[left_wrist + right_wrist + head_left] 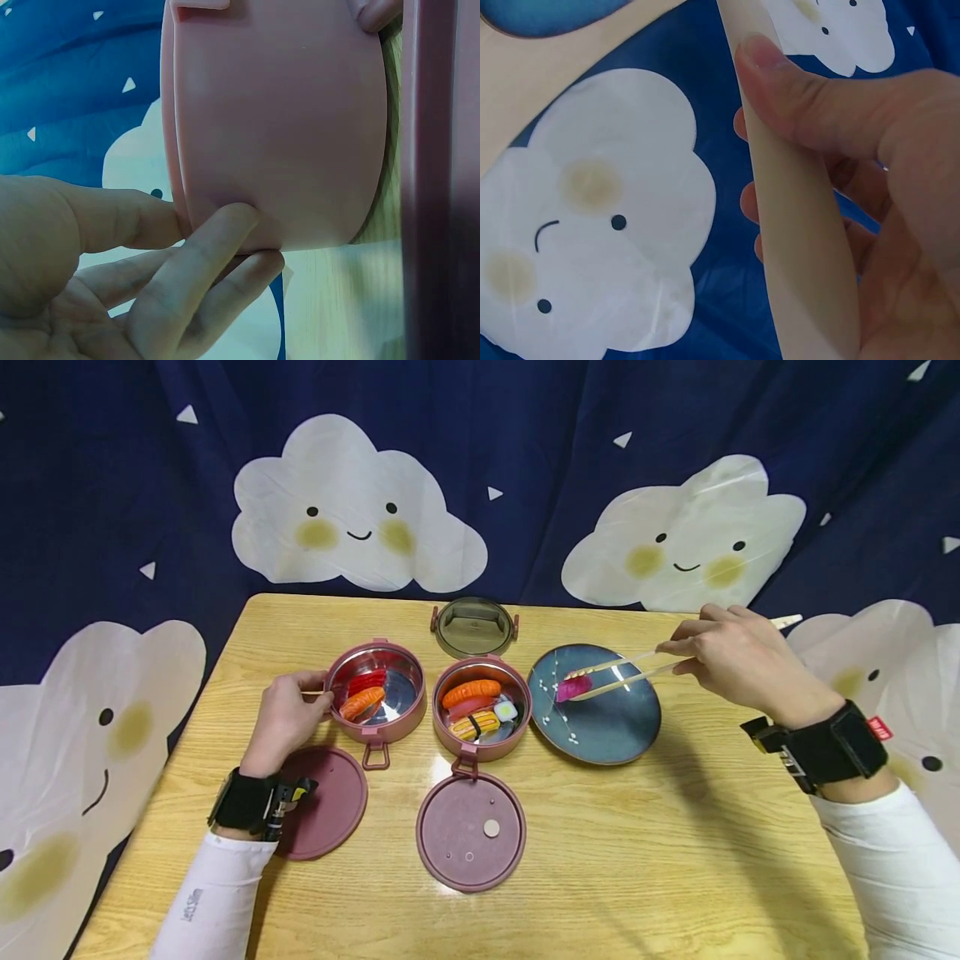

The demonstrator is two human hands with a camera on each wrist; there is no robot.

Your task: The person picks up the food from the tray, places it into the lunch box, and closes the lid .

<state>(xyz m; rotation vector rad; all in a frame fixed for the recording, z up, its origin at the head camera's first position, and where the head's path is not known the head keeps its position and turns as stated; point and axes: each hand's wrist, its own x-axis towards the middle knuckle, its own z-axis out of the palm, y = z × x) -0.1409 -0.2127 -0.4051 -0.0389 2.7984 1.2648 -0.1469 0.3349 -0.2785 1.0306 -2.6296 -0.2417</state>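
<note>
Two pale wooden chopsticks (626,668) sit pinched in the right hand (738,664), thumb and curled fingers (810,105) pressed against the smooth stick near its back end. Their tips close on a small magenta-red piece of toy sushi (572,688), which hangs at the left part of the round dark-blue ceramic plate (607,731); whether it touches the glaze or hovers just above it cannot be told. The piece looks light and probably smooth-skinned, so it would likely slip if squeezed at a tapered end; a grip across its thick middle with even pressure seems safest, and the thin sticks give little margin for twisting.

The left hand (285,718) holds the round pink metal-lined container (377,692) on the left, thumb on the rim side and fingertips (225,225) curled against its outer wall low down. Inside it lie a red piece and an orange salmon-like piece. The wall looks stiff and smooth.

Just right of it, touching or nearly so, stands a second pink round container (482,706) with orange, pink, yellow-and-black and small white-green pieces. A pink round lid (471,831) lies in front of it, another pink lid (326,802) partly under the left wrist, and a grey-green clip lid (474,627) behind, all on the light wooden table (637,877). A navy cloth with smiling white clouds (360,518) hangs behind.
</note>
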